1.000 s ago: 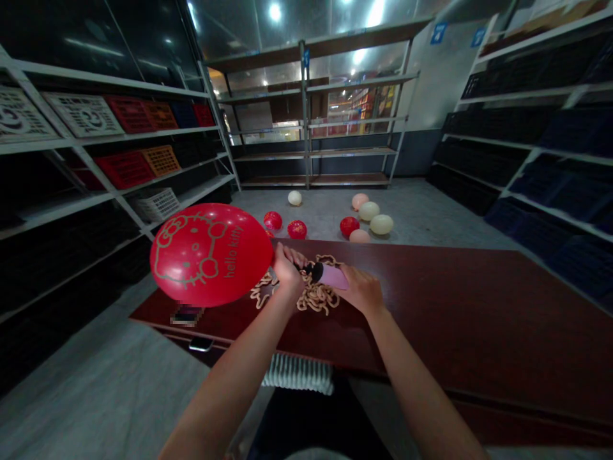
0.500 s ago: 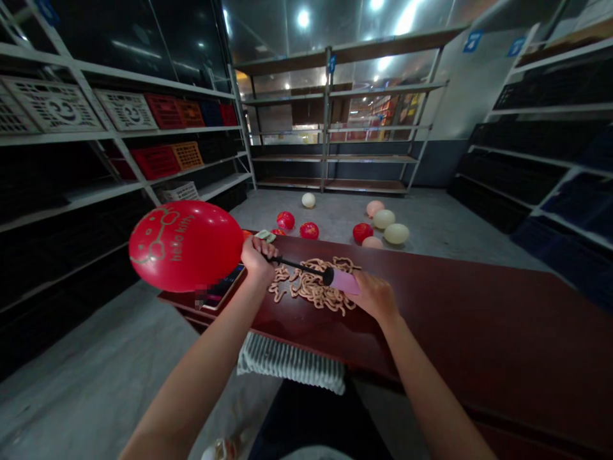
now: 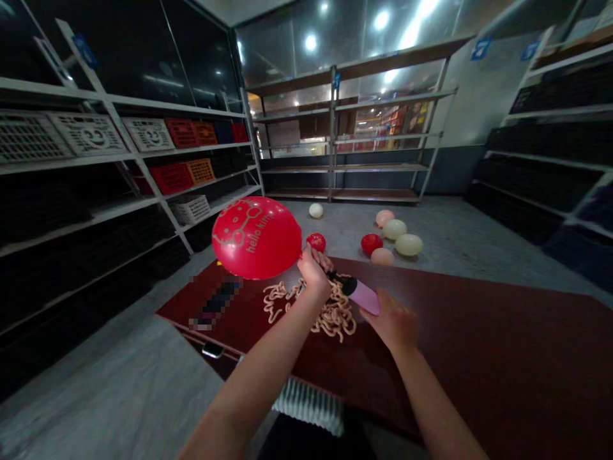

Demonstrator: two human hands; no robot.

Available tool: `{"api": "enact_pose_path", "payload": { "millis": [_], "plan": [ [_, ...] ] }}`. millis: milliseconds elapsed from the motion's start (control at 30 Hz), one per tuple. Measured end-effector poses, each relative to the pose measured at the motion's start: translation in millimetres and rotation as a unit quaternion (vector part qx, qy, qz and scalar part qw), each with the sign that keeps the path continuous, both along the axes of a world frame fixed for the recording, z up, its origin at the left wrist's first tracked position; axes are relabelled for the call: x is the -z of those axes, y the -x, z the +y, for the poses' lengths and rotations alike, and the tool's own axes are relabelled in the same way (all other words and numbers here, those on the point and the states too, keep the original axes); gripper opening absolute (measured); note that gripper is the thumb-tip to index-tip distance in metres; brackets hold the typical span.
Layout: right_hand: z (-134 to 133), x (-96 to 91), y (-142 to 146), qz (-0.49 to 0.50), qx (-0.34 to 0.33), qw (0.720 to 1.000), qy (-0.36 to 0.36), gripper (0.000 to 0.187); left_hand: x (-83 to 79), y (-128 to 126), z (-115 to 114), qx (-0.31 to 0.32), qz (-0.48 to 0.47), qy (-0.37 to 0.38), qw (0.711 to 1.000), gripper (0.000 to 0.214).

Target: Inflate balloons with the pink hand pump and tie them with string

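Observation:
A red inflated balloon (image 3: 256,237) with a cartoon print floats above the left part of the dark wooden table (image 3: 479,345). My left hand (image 3: 313,271) is closed around the balloon's neck where it meets the black nozzle end of a pink hand pump (image 3: 363,296). My right hand (image 3: 395,322) grips the pink body of the pump, slightly blurred by motion. Under both hands lies a heap of limp tan balloons (image 3: 330,313) on the tabletop.
A phone (image 3: 218,300) lies on the table's left end. Several inflated red, pink and cream balloons (image 3: 395,236) sit on the grey floor beyond the table. Shelving racks with crates (image 3: 182,172) line the left, back and right walls.
The pump was drawn out half a second ago and is now pushed back in, my right hand nearer my left. The balloon has swung rightward in view as my head turned.

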State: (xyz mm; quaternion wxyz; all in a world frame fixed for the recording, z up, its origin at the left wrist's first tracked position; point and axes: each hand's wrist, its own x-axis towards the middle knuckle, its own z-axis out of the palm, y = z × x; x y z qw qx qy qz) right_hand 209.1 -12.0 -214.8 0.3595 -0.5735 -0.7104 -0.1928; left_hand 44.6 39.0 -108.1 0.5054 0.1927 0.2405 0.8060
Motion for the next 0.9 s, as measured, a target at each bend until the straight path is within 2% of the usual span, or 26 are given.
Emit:
{"api": "enact_pose_path", "payload": {
  "millis": [100, 200, 300, 400, 600, 733, 900],
  "plan": [
    [1, 0.6, -7, -0.003, 0.035, 0.999, 0.010, 0.025, 13.6, -39, 5, 0.010, -0.004, 0.012, 1.000, 0.047],
    [4, 1.8, -15, 0.007, 0.068, 0.997, 0.020, 0.025, 19.7, -64, 8, 0.007, -0.004, 0.015, 1.000, 0.045],
    [6, 2.6, -19, 0.023, 0.088, 0.996, 0.019, 0.024, 17.0, -74, 9, 0.006, 0.003, 0.004, 1.000, 0.044],
    [5, 3.4, -20, 0.028, 0.083, 0.996, 0.011, 0.025, 12.0, -73, 8, 0.010, 0.010, 0.008, 1.000, 0.047],
    [-2, -1.0, -8, -0.007, 0.052, 0.999, 0.009, 0.023, 9.9, -46, 5, 0.013, 0.012, 0.025, 1.000, 0.045],
    [-7, -8.0, 9, -0.038, 0.016, 0.999, 0.016, 0.022, 12.0, -10, 4, -0.010, -0.001, 0.037, 0.999, 0.042],
    [-8, -11.1, 19, -0.066, -0.023, 0.997, 0.019, 0.033, 9.7, 41, -3, -0.049, -0.018, 0.046, 0.998, 0.037]
  ]
}}
